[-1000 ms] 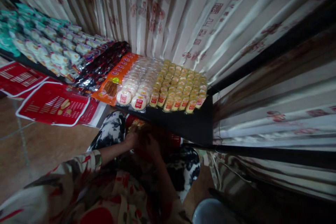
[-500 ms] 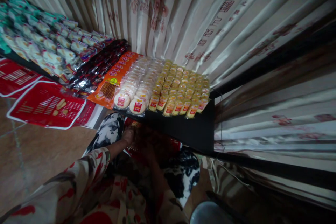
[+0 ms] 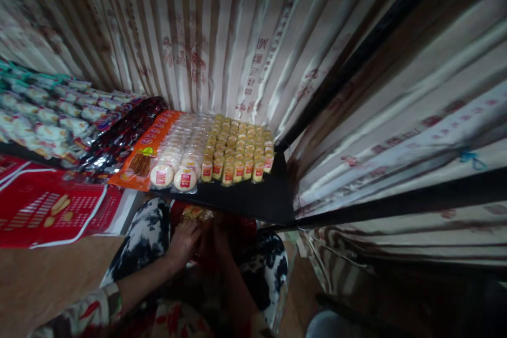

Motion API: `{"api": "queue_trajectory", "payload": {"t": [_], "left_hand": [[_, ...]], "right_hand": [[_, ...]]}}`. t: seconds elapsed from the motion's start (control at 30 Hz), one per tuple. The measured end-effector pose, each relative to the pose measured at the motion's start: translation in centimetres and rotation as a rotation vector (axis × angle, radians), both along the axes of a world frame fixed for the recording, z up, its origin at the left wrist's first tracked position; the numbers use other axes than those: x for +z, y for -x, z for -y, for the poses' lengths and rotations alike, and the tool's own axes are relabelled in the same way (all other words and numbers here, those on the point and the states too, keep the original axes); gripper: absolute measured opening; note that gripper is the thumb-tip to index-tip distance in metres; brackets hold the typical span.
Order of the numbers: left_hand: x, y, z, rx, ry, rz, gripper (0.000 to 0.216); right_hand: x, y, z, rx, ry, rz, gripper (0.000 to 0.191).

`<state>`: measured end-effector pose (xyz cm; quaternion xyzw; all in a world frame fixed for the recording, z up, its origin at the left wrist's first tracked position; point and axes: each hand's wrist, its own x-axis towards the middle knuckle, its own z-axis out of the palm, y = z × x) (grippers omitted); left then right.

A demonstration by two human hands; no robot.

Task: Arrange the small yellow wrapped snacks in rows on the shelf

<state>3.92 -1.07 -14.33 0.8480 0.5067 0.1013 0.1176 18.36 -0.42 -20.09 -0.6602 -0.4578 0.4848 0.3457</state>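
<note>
Both my hands are low in my lap, between my knees in black-and-white trousers. My left hand [image 3: 182, 242] has its fingers curled down into a red container [image 3: 241, 229] of small yellow wrapped snacks [image 3: 196, 213]. My right hand [image 3: 219, 237] lies beside it in deep shadow, its fingers dim and hard to read. In front of me a black board [image 3: 253, 200] carries rows of yellow-and-red snack packets [image 3: 237, 150], round white cakes [image 3: 174, 161] and an orange packet [image 3: 144, 150].
Dark red packets [image 3: 122, 132] and white-green packets [image 3: 47, 116] continue along the board to the left. A red basket [image 3: 51, 214] stands on the brown floor at left. Patterned curtains [image 3: 222, 37] close in behind and at right. A pale round object [image 3: 328, 325] sits bottom right.
The view has swung right and tilted down a little, so the snack rows sit further left. My hands stay in the lap container; the left hand has shifted slightly lower.
</note>
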Motion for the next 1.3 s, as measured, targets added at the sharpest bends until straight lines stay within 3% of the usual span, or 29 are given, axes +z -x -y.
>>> {"api": "queue_trajectory", "payload": {"t": [0.1,0.23,0.4,0.57,0.67,0.83,1.03,1.17,1.3], "left_hand": [[1.3,-0.8,1.2,-0.056,-0.087,0.094,0.025],[2.9,-2.0,2.0,-0.065,-0.116,0.219,0.026],[4.9,-3.4,2.1,-0.043,-0.098,0.426,0.034],[6.2,-5.2,0.9,0.181,0.124,0.611,0.038],[6.8,-6.3,0.0,0.24,0.295,0.722,0.031],[7.3,-7.4,-1.1,0.353,0.294,0.857,0.027],[8.0,-8.9,-1.7,0.448,0.317,0.927,0.022],[8.4,-10.8,-2.2,0.386,0.363,0.962,0.016],[8.7,-13.0,-3.6,0.29,0.235,0.841,0.024]], "right_hand": [[1.4,-0.4,0.3,-0.109,0.056,-0.249,0.033],[4.2,-1.5,1.0,-0.272,-0.016,-0.351,0.035],[8.3,-3.3,1.4,-0.292,-0.098,-0.611,0.047],[11.3,-4.8,0.9,-0.331,-0.098,-0.784,0.051],[12.5,-5.3,0.4,-0.34,-0.138,-0.788,0.052],[12.8,-5.1,0.1,-0.358,-0.195,-0.797,0.059],[11.9,-4.1,0.3,-0.392,-0.199,-0.624,0.044],[11.9,-5.1,-0.2,-0.428,-0.267,-0.43,0.043],[11.8,-8.0,-2.0,-0.503,-0.321,-0.285,0.045]]}}
